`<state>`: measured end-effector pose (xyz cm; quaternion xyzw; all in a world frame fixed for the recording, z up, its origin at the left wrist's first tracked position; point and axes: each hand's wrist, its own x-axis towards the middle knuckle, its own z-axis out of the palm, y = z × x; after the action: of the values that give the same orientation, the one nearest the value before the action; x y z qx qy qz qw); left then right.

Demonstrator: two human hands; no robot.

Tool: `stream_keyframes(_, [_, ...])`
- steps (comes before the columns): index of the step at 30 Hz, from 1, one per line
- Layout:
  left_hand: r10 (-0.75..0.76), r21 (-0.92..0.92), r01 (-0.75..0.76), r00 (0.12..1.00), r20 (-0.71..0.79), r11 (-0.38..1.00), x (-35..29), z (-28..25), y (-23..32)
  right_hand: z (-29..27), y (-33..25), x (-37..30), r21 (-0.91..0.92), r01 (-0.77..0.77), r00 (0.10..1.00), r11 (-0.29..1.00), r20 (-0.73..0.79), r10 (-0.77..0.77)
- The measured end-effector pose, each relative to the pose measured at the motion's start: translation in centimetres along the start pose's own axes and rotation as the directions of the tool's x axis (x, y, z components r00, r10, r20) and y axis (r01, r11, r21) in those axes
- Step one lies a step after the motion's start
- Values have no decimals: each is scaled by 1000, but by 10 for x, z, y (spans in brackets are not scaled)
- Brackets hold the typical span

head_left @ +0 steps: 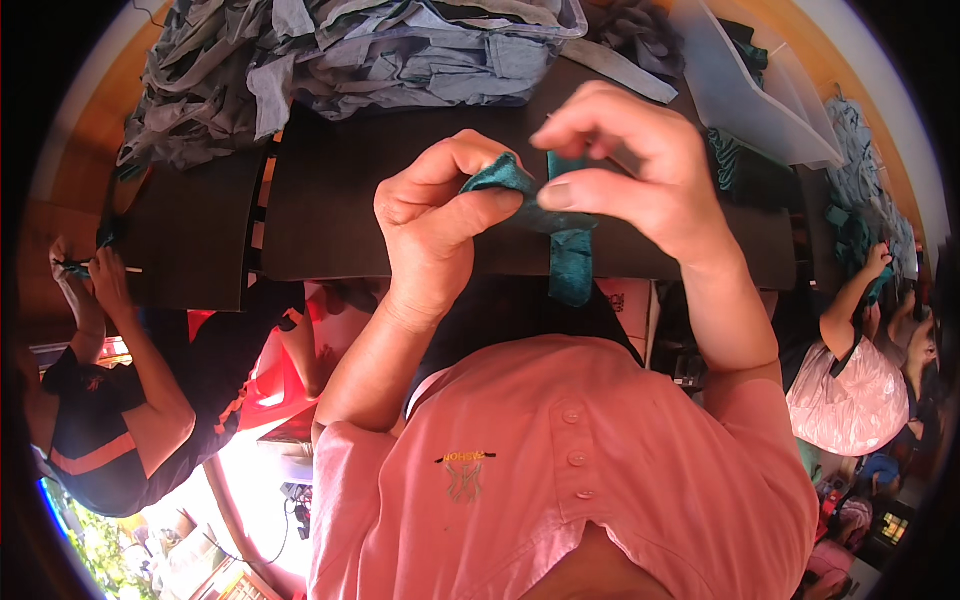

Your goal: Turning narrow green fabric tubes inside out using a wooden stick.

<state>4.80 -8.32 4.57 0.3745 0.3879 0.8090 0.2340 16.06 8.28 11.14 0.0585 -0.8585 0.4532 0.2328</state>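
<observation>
My left hand [435, 215] is raised over the near part of the dark table, thumb and curled forefinger pinched on a teal velvety fabric strip [571, 270]. One folded end of the strip stands up between those fingers. The rest runs to the right and hangs down in front of the table's near edge. Close by on the right is my right hand [640, 175], slightly blurred, with thumb and fingers apart in a curved shape. Part of the teal cloth shows through the gap between them; I see no grip on it there.
Grey-blue cloth pieces [410, 70] overfill a clear bin and heap beyond the dark tabletop [330, 200]. A tilted translucent plastic box [765, 100] stands far right, near gathered teal fabric [735, 160]. Other people work at left [120, 420] and right [850, 390], both handling teal cloth.
</observation>
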Motion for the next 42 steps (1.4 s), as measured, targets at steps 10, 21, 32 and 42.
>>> stream_keyframes(10, [-51, -177, 18, 982, -184, 984, 7, 24, 5, -1, -10, 1, 355, 43, 991, 934, -136, 6])
stream_keyframes(21, [-545, 88, 538, 826, 145, 839, 18, 37, -6, -64, 15, -52, 156, -267, 878, 951, -367, 307])
stream_keyframes(32, [-668, 129, 684, 729, -148, 718, 5, 12, -12, -15, 88, -124, -165, -477, 788, 863, -515, 337])
stream_keyframes(42, [74, 940, -114, 993, 95, 323, -11, -21, -14, 7, 77, -109, -645, -344, 888, 683, -460, 12])
